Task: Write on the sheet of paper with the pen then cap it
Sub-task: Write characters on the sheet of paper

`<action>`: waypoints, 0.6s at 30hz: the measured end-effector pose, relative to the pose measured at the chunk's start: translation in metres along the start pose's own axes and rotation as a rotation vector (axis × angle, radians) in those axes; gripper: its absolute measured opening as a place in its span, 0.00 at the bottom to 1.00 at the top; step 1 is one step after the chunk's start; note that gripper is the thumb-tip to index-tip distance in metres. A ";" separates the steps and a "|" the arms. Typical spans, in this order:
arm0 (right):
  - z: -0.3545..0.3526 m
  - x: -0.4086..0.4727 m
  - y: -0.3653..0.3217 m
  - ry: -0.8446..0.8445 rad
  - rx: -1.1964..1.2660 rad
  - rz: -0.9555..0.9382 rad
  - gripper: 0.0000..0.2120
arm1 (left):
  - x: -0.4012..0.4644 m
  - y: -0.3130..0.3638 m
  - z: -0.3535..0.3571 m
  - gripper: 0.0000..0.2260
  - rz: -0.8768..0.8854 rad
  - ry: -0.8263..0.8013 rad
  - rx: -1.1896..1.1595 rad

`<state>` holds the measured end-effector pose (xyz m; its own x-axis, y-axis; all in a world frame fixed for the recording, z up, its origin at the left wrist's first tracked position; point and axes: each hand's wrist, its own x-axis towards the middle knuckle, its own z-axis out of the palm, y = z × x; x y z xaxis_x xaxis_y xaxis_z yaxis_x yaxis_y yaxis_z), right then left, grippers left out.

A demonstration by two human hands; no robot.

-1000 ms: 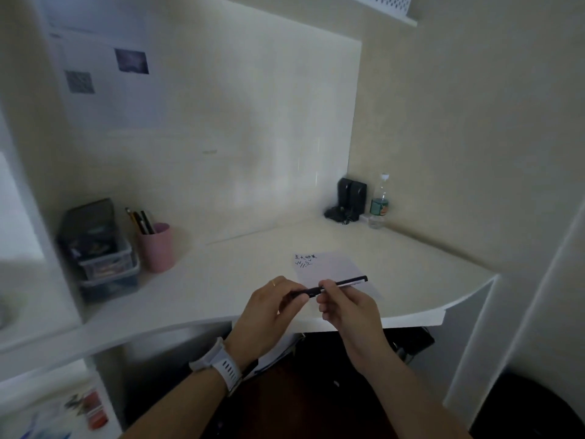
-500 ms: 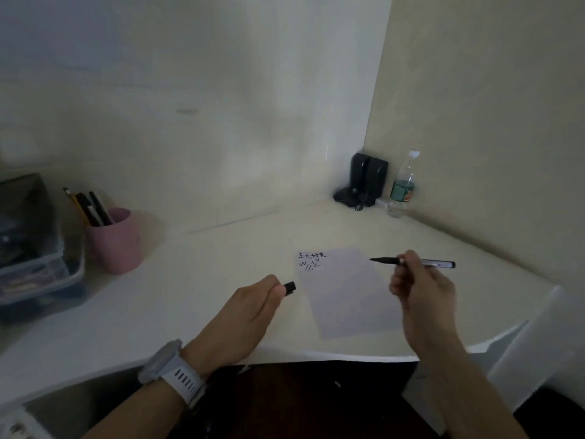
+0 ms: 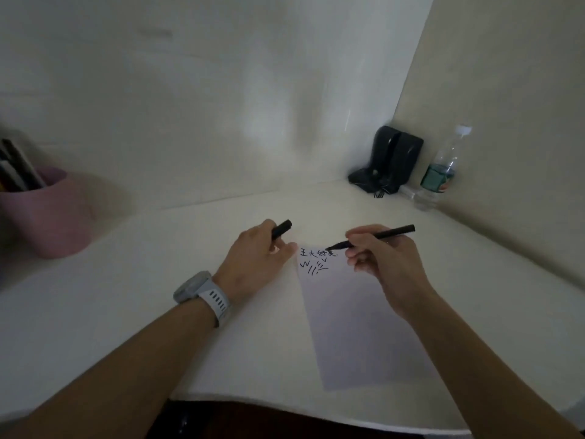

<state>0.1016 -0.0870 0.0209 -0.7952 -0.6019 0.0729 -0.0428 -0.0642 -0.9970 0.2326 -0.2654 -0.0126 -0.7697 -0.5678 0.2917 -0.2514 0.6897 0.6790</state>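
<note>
The right hand [image 3: 384, 264], gripping the slim black pen [image 3: 373, 237], has dropped its tip onto the white paper sheet [image 3: 354, 318] at frame centre; the left hand [image 3: 259, 258] holds the black cap [image 3: 281, 229]; writing begins

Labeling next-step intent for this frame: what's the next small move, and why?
Probably start the next stroke: the pen is uncapped in the right hand, its tip at the writing near the top of the sheet of paper. The left hand holds the cap and rests at the sheet's top left corner. Capping likely comes later.
</note>
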 end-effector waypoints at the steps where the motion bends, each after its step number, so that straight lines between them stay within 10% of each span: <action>1: 0.002 0.003 0.005 -0.030 -0.026 0.014 0.04 | 0.007 -0.004 0.004 0.13 -0.016 -0.004 -0.001; 18: 0.012 -0.001 0.051 -0.100 -0.266 -0.105 0.04 | 0.026 -0.023 0.030 0.18 0.195 -0.038 0.108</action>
<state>0.1078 -0.0993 -0.0302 -0.7149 -0.6795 0.1649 -0.2891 0.0725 -0.9546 0.2013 -0.2825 -0.0412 -0.8310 -0.4034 0.3831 -0.1559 0.8299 0.5357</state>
